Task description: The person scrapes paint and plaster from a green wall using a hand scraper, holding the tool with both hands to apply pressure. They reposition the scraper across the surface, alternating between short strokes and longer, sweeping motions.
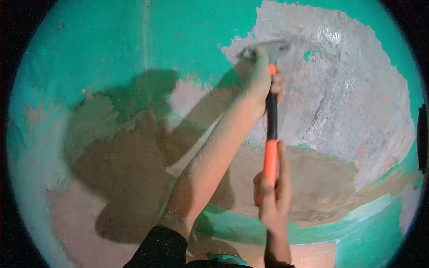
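Observation:
A long-handled scraper (pixel 271 118) with an orange and black grip stands nearly upright in front of the wall. Its wide grey metal head (pixel 279 48) is blurred and lies against or close to the bared grey patch (pixel 344 76). Just below the head, my left hand (pixel 261 85) is wrapped round the upper handle, the thumb pointing up toward the metal. Lower down, my right hand (pixel 273 196) grips the orange end, with one finger stretched along the handle. The exact contact between blade and wall cannot be made out.
Green paint (pixel 196 35) with ragged edges surrounds the bared patch. Below it runs a brownish curved band (pixel 304 187). A large shadow of my head and arms (pixel 129 169) falls on the wall at left. A dark object (pixel 422 138) shows at the right edge.

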The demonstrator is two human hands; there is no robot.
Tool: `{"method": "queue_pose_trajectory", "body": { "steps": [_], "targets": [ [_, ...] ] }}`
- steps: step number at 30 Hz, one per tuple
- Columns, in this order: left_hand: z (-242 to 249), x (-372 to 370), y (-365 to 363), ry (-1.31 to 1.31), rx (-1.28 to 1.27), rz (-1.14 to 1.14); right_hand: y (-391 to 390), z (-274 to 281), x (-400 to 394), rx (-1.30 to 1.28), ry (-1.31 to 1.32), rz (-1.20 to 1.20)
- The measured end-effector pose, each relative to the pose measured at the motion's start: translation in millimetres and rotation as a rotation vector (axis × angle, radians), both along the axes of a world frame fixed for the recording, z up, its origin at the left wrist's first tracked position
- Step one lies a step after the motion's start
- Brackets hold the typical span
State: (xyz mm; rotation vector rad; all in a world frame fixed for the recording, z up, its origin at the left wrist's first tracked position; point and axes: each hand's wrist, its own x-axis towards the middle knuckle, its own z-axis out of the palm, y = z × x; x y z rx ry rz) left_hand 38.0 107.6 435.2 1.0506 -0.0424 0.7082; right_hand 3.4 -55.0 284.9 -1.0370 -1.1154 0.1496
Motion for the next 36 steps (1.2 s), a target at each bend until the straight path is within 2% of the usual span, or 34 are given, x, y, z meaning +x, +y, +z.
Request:
{"method": "queue_pose_trajectory", "body": {
  "steps": [3, 6, 7, 8, 10, 11, 14, 15, 18, 22, 25, 27, 30, 33, 36],
  "targets": [
    [-38, -8, -5, 0.017, -0.078, 0.054, 8, -38, -2, -0.018, 0.044, -0.059],
    [-62, -11, -16, -0.037, 0.268, 0.565, 19, -56, 1, -0.024, -0.007, -0.112],
    [-70, -4, -1, -0.237, 0.573, 0.889, 21, -57, 0, -0.014, -0.022, -0.115],
    [-81, 3, 12, -0.204, 0.745, 1.079, 24, -57, -1, -0.004, -0.037, -0.118],
    [-66, -15, 4, -0.121, 1.094, 1.447, 30, -61, -1, 0.026, -0.049, -0.105],
    [-65, -14, 6, -0.084, 1.081, 1.329, 32, -63, -2, 0.026, -0.045, -0.097],
    [-58, -18, -4, 0.142, 1.288, 1.449, 32, -63, -4, -0.019, 0.009, -0.051],
    [-56, -20, -7, 0.164, 1.285, 1.387, 33, -62, -3, -0.004, 0.027, -0.032],
    [-43, -20, -9, 0.248, 1.261, 1.401, 38, -46, 3, 0.031, 0.147, 0.063],
    [-24, -20, -3, 0.250, 1.357, 1.508, 21, -12, -4, 0.056, 0.356, 0.237],
    [-38, -12, 0, 0.163, 1.441, 1.661, 14, -25, -7, 0.078, 0.412, 0.206],
    [-42, -3, 3, 0.083, 1.443, 1.730, 15, -21, -1, 0.072, 0.293, 0.104],
    [-21, -3, 2, 0.097, 1.409, 1.579, 14, -9, 2, 0.086, 0.206, 0.028],
    [-22, -12, -9, 0.189, 1.382, 1.343, 12, -15, 1, 0.080, 0.145, -0.024],
    [-26, -13, -14, 0.094, 1.443, 1.402, 10, -3, 4, 0.068, 0.134, -0.002]
  ]
}}
